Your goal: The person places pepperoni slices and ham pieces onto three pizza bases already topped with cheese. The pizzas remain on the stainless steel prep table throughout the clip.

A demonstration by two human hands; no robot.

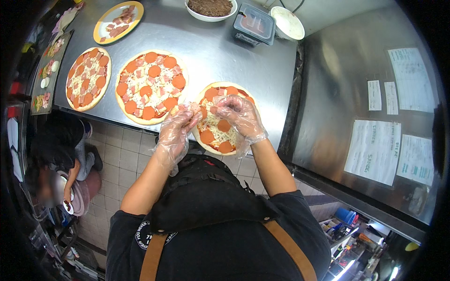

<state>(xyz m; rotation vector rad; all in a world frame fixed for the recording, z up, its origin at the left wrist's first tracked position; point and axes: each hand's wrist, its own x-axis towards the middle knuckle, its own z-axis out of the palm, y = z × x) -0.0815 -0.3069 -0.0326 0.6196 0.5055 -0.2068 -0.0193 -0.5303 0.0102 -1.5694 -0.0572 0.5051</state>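
Both my hands wear clear plastic gloves. My left hand (174, 133) is closed around some pink bacon pieces (186, 108), at the left edge of the nearest pizza (216, 139). Above that pizza my right hand (241, 118) is in a pinch; what its fingertips hold is too small to make out. Shredded cheese, pepperoni slices (224, 125) and a few bacon pieces near the far edge top this raw pizza, and my right hand covers part of it. Left of it lies a larger pizza (146, 100) with cheese, pepperoni and bacon, then a third pizza (86, 77) topped alike.
A yellow-rimmed plate (97, 35) with bacon pieces sits at the far left of the steel table (164, 28). At the back are a bowl of brown crumbly food (211, 8), a lidded container (254, 24) and a white bowl (287, 23). Another person (61, 145) is at lower left.
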